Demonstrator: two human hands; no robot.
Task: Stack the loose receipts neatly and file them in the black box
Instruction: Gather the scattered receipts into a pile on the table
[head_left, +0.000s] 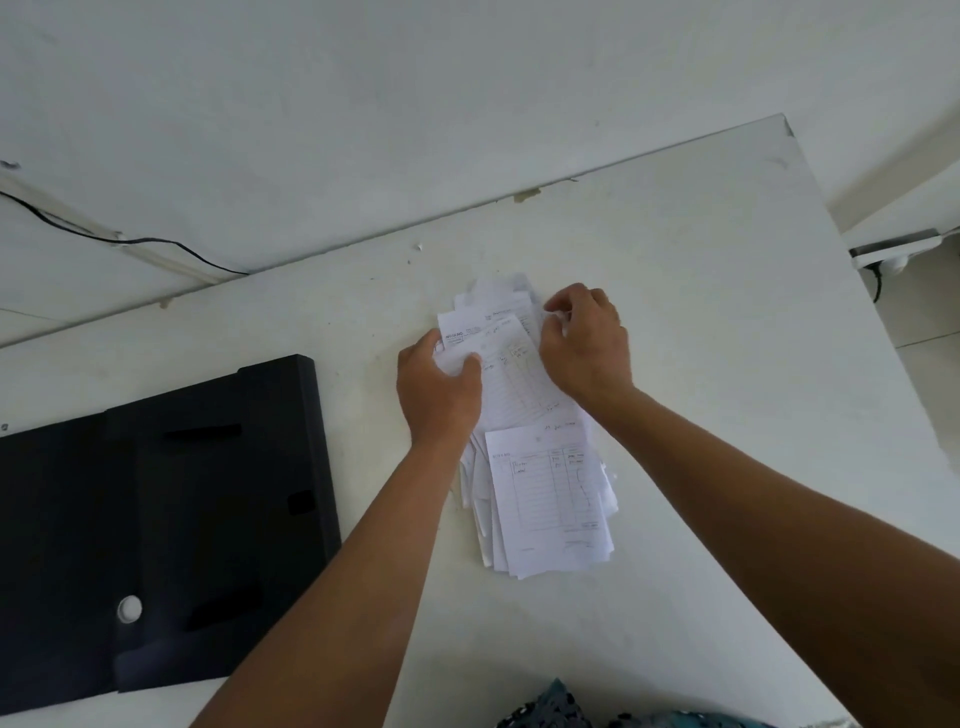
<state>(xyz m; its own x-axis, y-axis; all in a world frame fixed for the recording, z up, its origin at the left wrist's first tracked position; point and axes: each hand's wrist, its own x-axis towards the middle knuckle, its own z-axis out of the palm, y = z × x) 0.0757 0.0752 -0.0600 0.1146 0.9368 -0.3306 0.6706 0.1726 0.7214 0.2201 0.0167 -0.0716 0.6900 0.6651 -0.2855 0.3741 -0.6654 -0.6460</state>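
A loose pile of white receipts (545, 483) lies spread along the middle of the white table (701, 291). My left hand (439, 395) grips the left edge of the far receipts, thumb on top of a sheet. My right hand (584, 345) pinches the right edge of the same far sheets with curled fingers. A lined receipt with handwriting lies on top of the near part of the pile, untouched. The black box (156, 519) lies flat on the table to the left of the pile, with a round finger hole in its side.
The table's far edge meets a white wall, where a black cable (156, 241) runs. The table's right edge drops off near a white fixture (898, 249). Patterned teal cloth (561, 706) shows at the bottom edge.
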